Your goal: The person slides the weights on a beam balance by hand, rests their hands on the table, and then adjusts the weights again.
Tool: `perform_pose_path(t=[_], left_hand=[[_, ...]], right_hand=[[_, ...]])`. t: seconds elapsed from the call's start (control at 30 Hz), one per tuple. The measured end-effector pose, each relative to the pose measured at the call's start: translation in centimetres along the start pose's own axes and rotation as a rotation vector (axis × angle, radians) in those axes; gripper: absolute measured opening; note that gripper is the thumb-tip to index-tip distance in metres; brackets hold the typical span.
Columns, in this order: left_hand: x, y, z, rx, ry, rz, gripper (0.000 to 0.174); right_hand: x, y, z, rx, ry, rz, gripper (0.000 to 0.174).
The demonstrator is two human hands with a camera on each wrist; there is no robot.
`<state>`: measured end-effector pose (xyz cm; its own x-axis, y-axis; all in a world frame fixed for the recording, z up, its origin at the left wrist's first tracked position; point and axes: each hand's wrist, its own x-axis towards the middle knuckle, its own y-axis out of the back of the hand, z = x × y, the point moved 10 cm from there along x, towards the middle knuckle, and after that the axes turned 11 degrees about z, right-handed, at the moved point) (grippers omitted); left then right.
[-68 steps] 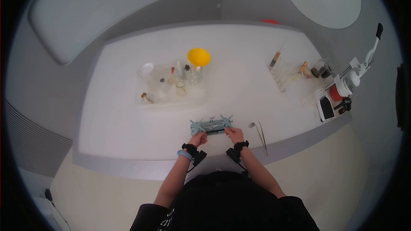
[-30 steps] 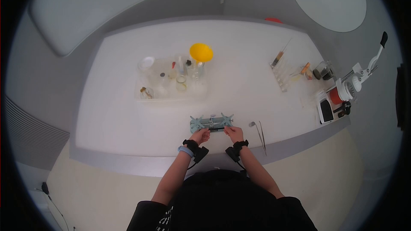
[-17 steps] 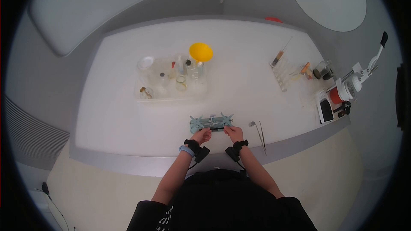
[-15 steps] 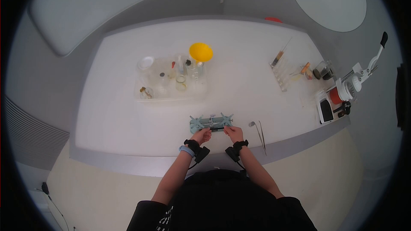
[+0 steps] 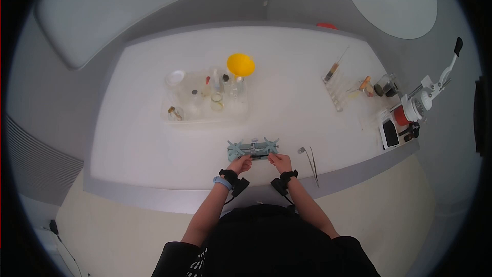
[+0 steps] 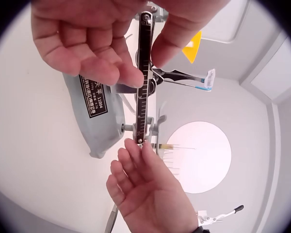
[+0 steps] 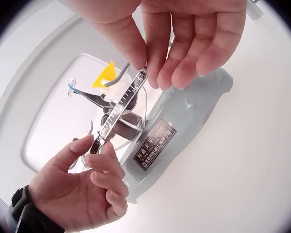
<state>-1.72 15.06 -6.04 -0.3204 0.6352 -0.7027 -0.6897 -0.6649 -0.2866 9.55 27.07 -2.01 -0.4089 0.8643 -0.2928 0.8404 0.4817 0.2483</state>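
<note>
A blue-green pan balance (image 5: 253,151) stands near the table's front edge, its black graduated beam (image 6: 143,97) running along the front. The left hand (image 5: 240,164) pinches this beam between thumb and fingers, part-way along it. At the beam's right end, the right hand (image 5: 281,162) pinches with thumb and forefinger, its other fingers loosely bent. In the right wrist view, the left hand (image 7: 82,191) grips by a small metal piece on the beam (image 7: 122,104), and the right hand (image 7: 184,43) covers the beam's tip. A label plate (image 7: 155,144) shows on the balance base.
Right of the balance lie tweezers (image 5: 313,166) and a small round-ended tool (image 5: 301,151). A clear tray (image 5: 205,121) of bottles stands back left, with a yellow funnel (image 5: 241,65). A test-tube rack (image 5: 333,93), jars, a scale (image 5: 390,132) and a lever press (image 5: 410,107) stand right.
Since the earliest frame, the left hand has shifted slightly right along the beam, closer to the right hand. The right hand stays at the beam's right end. The head view has shifted slightly.
</note>
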Motion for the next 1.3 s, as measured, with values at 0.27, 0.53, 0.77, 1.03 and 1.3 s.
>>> perform_pose_path(t=[0.27,0.53,0.77,1.03,1.3], left_hand=[[-1.3,1.5,0.8,0.040,-0.045,0.043,0.032],[-3.0,5.6,1.0,0.013,-0.112,0.135,0.026],[-1.9,8.6,-2.3,-0.051,-0.091,0.211,0.025],[-1.8,9.8,-2.6,-0.197,-0.241,0.175,0.020],[-2.1,10.0,-2.6,-0.251,-0.261,0.202,0.018]], right_hand=[[0.0,0.1,0.7,0.018,-0.026,-0.017,0.029],[-0.4,1.7,1.8,-0.038,-0.048,0.014,0.029],[-0.8,2.7,5.1,-0.076,-0.041,0.051,0.028],[-1.4,2.9,4.1,-0.197,0.129,0.039,0.022],[-1.0,2.7,4.9,-0.129,0.102,0.008,0.021]])
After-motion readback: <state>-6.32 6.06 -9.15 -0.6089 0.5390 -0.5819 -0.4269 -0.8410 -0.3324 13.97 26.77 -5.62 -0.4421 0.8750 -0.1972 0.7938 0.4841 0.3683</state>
